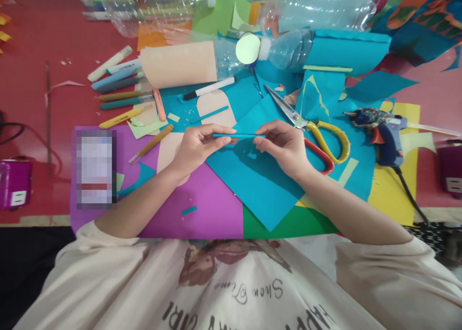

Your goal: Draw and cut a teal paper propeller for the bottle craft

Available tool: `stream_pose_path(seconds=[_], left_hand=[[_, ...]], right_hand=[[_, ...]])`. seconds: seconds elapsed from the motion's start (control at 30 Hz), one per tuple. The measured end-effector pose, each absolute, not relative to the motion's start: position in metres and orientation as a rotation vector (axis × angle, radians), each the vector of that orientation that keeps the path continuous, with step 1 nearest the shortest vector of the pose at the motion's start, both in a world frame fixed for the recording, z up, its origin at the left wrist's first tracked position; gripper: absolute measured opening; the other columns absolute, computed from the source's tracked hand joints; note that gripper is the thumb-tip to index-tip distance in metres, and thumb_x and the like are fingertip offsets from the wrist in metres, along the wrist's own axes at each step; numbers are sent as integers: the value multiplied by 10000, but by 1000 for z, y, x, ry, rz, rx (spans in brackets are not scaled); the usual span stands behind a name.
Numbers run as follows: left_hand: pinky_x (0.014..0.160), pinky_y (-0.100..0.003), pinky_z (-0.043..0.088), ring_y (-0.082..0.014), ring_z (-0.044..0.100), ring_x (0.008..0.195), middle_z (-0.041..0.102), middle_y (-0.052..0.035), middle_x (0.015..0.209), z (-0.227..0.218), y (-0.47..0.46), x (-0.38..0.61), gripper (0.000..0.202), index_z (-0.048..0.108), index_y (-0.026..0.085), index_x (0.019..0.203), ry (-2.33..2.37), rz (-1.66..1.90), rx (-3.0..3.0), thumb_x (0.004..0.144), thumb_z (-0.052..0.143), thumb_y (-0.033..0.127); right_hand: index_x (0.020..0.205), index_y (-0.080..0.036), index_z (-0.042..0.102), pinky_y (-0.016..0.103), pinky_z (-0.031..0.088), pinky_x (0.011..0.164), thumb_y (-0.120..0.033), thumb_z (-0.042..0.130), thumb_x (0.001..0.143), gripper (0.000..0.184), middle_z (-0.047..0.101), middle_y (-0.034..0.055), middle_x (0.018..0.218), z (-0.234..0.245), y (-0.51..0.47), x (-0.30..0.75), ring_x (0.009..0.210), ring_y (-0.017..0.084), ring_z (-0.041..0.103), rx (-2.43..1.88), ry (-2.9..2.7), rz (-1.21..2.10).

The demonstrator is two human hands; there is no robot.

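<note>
Between my hands a thin blue paper strip point(244, 136) is stretched level. My left hand point(205, 144) pinches its left end, and my right hand point(283, 144) pinches the right end. Below them lies a blue paper sheet point(269, 190), set at an angle over purple paper point(209, 214). Scissors point(299, 121) with a yellow and a red handle loop rest partly open just beyond my right hand. Another narrow blue strip point(211, 114) lies on a rounded beige paper piece point(220, 101) beyond my left hand.
Plastic bottles wrapped in beige paper point(178, 62) and blue paper point(346, 53) lie at the back. A glue gun point(386, 137) sits at right on yellow paper point(382, 200). Several markers point(117, 82) and a phone point(96, 168) are at left.
</note>
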State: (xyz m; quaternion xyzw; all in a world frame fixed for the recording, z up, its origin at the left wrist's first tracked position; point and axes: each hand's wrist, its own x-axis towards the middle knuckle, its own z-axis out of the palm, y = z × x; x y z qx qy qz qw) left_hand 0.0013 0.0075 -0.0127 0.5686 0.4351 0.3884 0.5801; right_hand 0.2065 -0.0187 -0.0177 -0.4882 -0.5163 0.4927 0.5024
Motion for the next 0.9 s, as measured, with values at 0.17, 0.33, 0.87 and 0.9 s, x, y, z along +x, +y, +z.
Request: stream_pose_path(seconds=[0.17,0.33,0.87,0.9], left_hand=[[742,-284,602,-195,746,805,778,-29,857,-8,5,3,254,779,209,892,1017,863,1343,719,784,396],[723,-255,592,-190,746,815,782,-31,887,-6,3,3,245,781,211,878,984,855,1353,713,792,392],[771,-267,596,-192,748,832,782,-26,906,-5,3,3,225,778,209,870,960,848,1338,719,793,375],[772,-270,596,-193,748,832,782,-27,905,-5,3,4,226,778,208,868,964,848,1339,718,793,377]], right_hand=[[889,-225,736,274,574,650,-531,799,660,387,746,31,895,-20,-20,208,806,165,703,-1156,-1295,1251],[1004,-222,766,267,596,630,-437,753,765,321,784,21,838,-18,-25,210,676,141,720,-1110,-1332,1372],[978,-212,785,282,613,635,-468,691,819,315,784,33,813,-12,-25,211,657,149,723,-1055,-1406,1387],[975,-214,785,277,610,623,-457,693,820,302,784,33,809,-13,-25,210,655,148,723,-1052,-1404,1383]])
